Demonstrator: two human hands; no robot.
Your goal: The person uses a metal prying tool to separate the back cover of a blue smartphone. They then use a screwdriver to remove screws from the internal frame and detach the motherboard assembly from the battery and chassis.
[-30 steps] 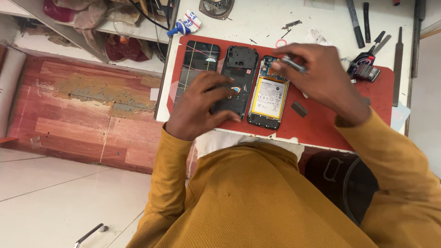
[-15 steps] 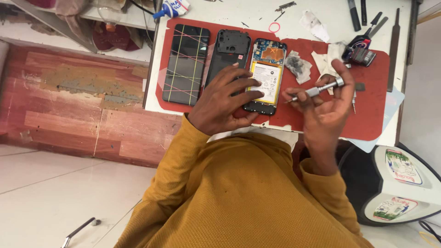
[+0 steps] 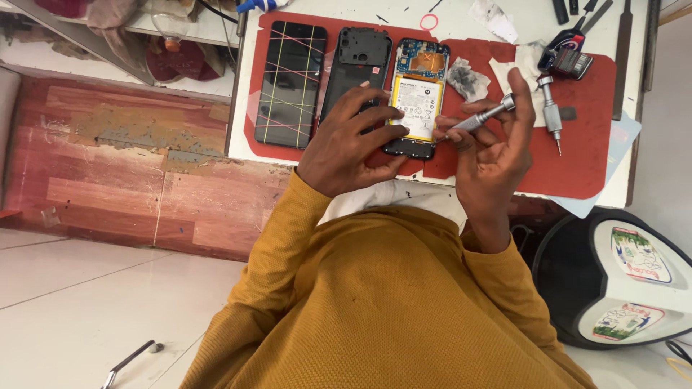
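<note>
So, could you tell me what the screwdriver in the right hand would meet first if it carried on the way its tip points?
The right hand holds a silver screwdriver whose tip aims left and slightly down, so it would probably meet the lower right edge of the opened phone first, though height above it is unclear.

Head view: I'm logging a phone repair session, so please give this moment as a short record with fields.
left hand: rests on the opened phone's lower end, fingers spread
right hand: holds a small silver screwdriver, tip toward the phone
opened phone: back off, yellow battery and blue board exposed
black back cover: lies left of the opened phone
screen panel: leftmost, criss-crossed with thin lines
second screwdriver: loose on the red mat
</note>
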